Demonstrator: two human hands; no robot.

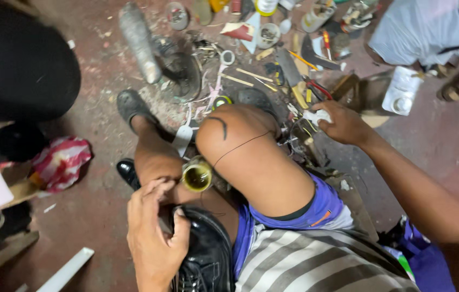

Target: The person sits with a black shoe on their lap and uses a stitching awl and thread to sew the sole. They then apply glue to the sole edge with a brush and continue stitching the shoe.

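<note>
Two hands, black shoe (205, 254) cut off, right hand (343, 123) item unclear

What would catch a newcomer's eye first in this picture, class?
The glossy black shoe at bottom centre, gripped by the left hand. Next, the small open glue tin wedged between the knees. Then the right hand closed on a white scrap beside the tool clutter.

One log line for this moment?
left hand: on glossy black leather shoe | right hand: grips small white rag | open glue tin: between legs
</note>
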